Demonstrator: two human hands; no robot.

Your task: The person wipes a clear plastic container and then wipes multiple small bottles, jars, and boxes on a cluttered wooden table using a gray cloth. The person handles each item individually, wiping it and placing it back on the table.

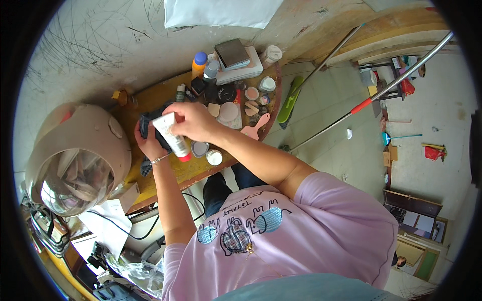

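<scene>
My right hand (196, 120) grips a white squeeze tube (169, 129) with a red cap, tilted so the cap points down towards me. Dark cloth (144, 126) bunches around my left hand (148, 145), whose fingers hold it just left of the tube. More of that cloth hangs below the left wrist. Close to the tube's cap are a round grey-lidded container (199, 148) and a small white jar (214, 157). A small dark green bottle (180, 93) stands beyond my right hand. Beside the forearm lies a pink hairbrush (257, 127).
A beige helmet (83, 131) with a clear visor fills the table's left end. Bottles, including an orange one with a blue cap (199, 64), and a stacked dark box (232, 53) line the back. Right of the wooden table (222, 165) stands a green broom (290, 99).
</scene>
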